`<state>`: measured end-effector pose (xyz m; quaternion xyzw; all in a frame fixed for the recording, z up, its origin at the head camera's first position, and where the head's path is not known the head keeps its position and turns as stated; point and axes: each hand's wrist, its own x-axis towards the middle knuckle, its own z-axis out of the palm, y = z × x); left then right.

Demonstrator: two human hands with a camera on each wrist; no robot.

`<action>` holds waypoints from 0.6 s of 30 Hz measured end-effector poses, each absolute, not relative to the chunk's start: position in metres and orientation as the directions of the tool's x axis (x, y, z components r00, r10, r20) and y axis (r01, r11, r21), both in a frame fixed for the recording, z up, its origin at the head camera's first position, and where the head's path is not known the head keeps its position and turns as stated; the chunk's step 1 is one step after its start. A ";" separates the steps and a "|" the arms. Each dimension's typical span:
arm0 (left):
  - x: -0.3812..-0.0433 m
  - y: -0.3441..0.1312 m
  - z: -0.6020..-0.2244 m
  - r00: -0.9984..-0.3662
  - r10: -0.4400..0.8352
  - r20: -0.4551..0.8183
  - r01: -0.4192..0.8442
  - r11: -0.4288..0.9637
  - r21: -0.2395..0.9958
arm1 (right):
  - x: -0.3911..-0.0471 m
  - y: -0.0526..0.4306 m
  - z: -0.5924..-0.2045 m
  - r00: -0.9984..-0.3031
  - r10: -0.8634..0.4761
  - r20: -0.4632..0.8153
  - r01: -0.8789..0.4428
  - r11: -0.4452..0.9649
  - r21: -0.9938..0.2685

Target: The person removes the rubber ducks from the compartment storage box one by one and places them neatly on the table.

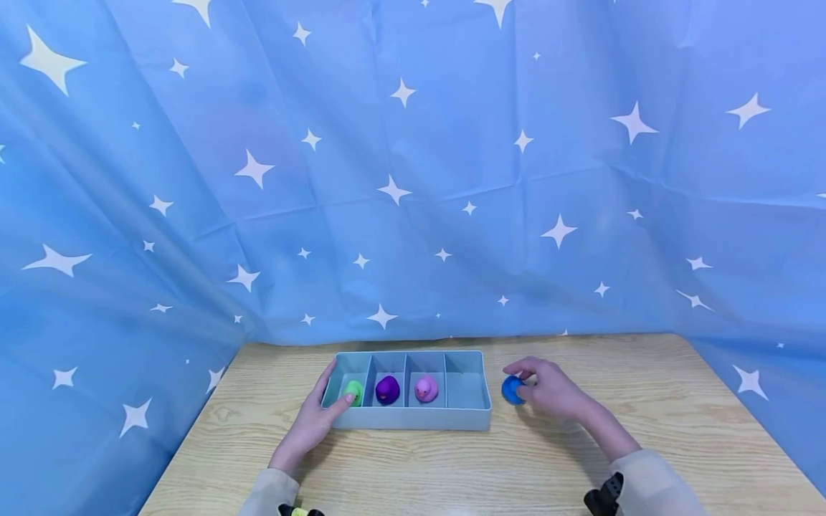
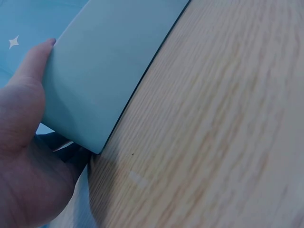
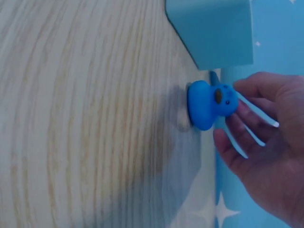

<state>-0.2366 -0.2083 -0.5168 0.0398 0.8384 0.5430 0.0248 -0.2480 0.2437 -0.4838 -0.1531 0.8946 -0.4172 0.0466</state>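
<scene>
A pale blue-grey divided tray (image 1: 413, 418) stands on the table. My left hand (image 1: 312, 419) grips its left end, thumb at the front wall and fingers along the end; the left wrist view has the tray's outer wall (image 2: 102, 66) beside the thumb. From left to right, its compartments hold a green rubber duck (image 1: 354, 390), partly behind the thumb, a purple duck (image 1: 387, 390) and a pink duck (image 1: 426, 389). The rightmost compartment holds nothing. Right of the tray, my right hand (image 1: 551, 387) has thumb and fingers round the head of a blue rubber duck (image 3: 203, 105) at the tabletop.
The wooden table (image 1: 413, 473) has a back edge close behind the tray. A blue star-patterned cloth (image 1: 439, 236) hangs behind and along the sides. In the right wrist view, the tray's end (image 3: 213, 38) is close to the blue duck.
</scene>
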 end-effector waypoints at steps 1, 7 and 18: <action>-0.237 -0.208 -0.517 -0.996 0.095 0.003 0.041 0.406 0.913 | -0.248 0.243 -0.483 -0.951 -0.305 0.055 -0.238 0.602 -0.762; -0.238 -0.208 -0.518 -0.995 0.095 0.001 0.040 0.407 0.912 | -0.250 0.229 -0.473 -0.943 -0.270 0.196 -0.320 0.567 -0.759; -0.238 -0.208 -0.521 -0.996 0.090 0.009 0.044 0.397 0.917 | -0.262 0.188 -0.446 -0.904 -0.278 0.325 -0.423 0.463 -0.779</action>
